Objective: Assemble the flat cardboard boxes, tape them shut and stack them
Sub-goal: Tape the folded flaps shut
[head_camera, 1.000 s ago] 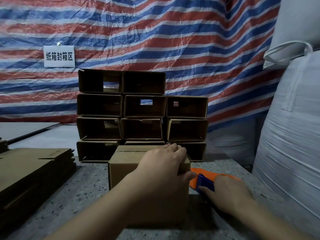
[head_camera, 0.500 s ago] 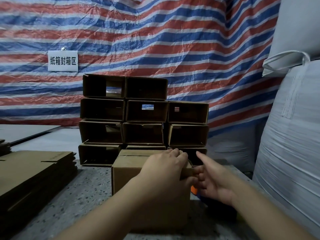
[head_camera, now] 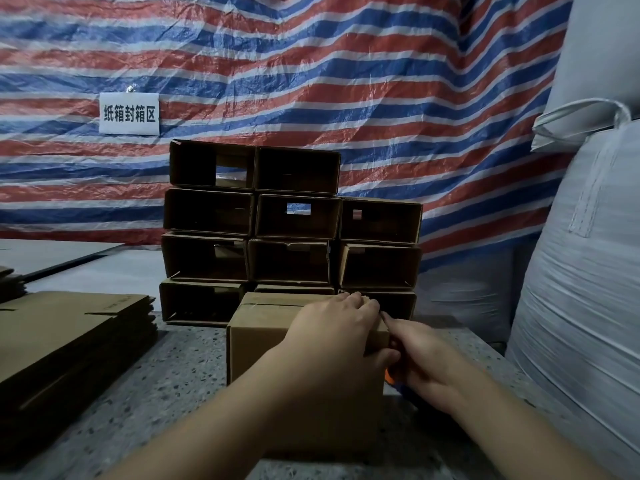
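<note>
A closed brown cardboard box [head_camera: 263, 344] stands on the speckled table in front of me. My left hand [head_camera: 332, 337] lies flat on its top near the right far corner, with the thumb down the near right edge. My right hand [head_camera: 426, 362] is against the box's right side, its index finger stretched up along the top right edge. Under that hand only a sliver of the orange and blue tape dispenser [head_camera: 390, 378] shows. Behind the box stands a stack of assembled boxes [head_camera: 294, 220], several rows high, with their open ends facing me.
A pile of flat cardboard blanks [head_camera: 62, 341] lies on the left of the table [head_camera: 166, 382]. Large white woven sacks [head_camera: 588, 306] fill the right side. A red, white and blue striped tarp with a white sign [head_camera: 129, 113] hangs behind.
My right hand let go of the orange tape dispenser on the table and moved up to the box's right side. My left hand stayed on the box top.
</note>
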Demonstrator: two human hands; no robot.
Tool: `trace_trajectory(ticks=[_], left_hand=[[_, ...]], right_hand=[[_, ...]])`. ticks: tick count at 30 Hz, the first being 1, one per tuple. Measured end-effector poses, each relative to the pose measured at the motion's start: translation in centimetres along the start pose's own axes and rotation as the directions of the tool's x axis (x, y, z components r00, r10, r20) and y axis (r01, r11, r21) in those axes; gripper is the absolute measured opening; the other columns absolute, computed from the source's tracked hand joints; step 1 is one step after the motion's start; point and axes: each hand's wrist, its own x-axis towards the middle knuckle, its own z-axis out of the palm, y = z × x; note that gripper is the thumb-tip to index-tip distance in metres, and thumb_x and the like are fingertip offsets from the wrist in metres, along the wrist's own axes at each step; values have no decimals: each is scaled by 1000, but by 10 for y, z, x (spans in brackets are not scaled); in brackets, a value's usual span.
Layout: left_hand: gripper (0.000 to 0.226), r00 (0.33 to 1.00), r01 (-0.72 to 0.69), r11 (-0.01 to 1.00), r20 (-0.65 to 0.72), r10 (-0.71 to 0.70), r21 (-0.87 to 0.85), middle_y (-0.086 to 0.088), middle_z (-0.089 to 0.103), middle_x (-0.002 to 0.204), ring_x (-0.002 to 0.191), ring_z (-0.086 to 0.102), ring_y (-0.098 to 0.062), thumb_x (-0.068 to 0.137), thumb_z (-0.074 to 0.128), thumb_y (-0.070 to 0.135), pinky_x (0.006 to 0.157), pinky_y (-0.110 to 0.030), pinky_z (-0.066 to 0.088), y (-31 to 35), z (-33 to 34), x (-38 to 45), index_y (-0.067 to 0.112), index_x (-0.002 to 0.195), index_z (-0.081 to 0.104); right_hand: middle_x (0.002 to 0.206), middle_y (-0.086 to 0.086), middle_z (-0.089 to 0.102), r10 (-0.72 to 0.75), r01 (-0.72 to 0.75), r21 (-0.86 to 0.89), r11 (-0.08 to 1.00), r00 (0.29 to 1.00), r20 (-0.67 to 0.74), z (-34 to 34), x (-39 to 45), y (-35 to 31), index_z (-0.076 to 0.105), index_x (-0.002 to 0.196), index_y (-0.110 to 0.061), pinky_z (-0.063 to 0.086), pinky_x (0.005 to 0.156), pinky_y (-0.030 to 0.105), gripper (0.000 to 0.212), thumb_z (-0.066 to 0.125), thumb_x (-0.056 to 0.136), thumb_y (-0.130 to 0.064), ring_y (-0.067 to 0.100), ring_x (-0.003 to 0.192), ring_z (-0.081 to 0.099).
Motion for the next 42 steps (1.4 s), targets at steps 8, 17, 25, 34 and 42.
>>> trace_trajectory(ticks=[8,17,25,34,42], left_hand=[[68,1000,-6,1000,-28,6,-7,-3,45,149,138,40,-21,93,47,61,107,-35,39,0,2,-1,21,146,37],[84,999,4,1000,-43,-5,-6,-4,34,157,144,32,-21,93,45,64,112,-35,34,-1,3,-1,16,155,19],[99,1000,7,999,-1,-7,-33,-5,26,161,147,28,-21,89,50,63,114,-34,30,-3,0,-2,16,157,-4],[56,937,64,749,-219,-274,-660,19,40,141,119,40,13,96,43,55,90,-6,34,-15,-28,-9,31,146,36],[75,720,195,581,-287,-632,-790,7,36,155,139,32,-4,91,34,67,111,-31,32,-68,-9,-74,25,153,31]], right_hand=[[99,19,77,43,-39,68,997,997,-62,13,-5,13,76,106,-11,53,100,49,40,56,99,-45,37,105,69],[92,5,63,-45,61,89,994,985,-167,11,-1,-5,62,107,-17,52,78,38,36,60,95,-51,19,83,60],[94,9,79,-44,51,87,995,996,-78,21,-2,20,81,89,-23,58,79,44,52,58,77,-69,31,97,72],[116,-1,61,-313,276,-181,944,922,-226,13,-12,20,60,107,-33,47,84,40,32,34,105,-51,20,107,57],[151,-31,22,-449,454,-298,839,889,92,19,-32,31,19,151,-53,22,115,29,69,23,86,-72,-3,141,18]])
